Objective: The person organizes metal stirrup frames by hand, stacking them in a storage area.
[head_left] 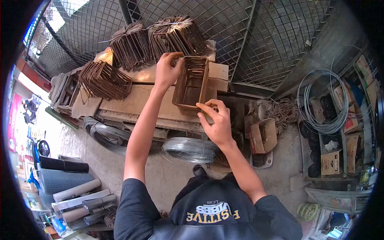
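Observation:
A stack of rusty rectangular steel stirrups (203, 82) stands on a cardboard-covered worktable (150, 102), its open middle facing up. My left hand (168, 72) is at the stack's far left corner, the fingers curled over the upper edge and partly blurred. At the near right corner is my right hand (216, 122). Its index fingertip rests on the top rim, with the thumb lower down by the side and the other fingers bent. Both hands touch the same stack from opposite corners.
More bundles of bent stirrups (106, 82) sit at the left and back of the table, before a wire mesh fence (276, 52). Wire coils (190, 150) lie below the front edge. A cardboard box (264, 136) and a hanging wire coil (324, 102) are on the right.

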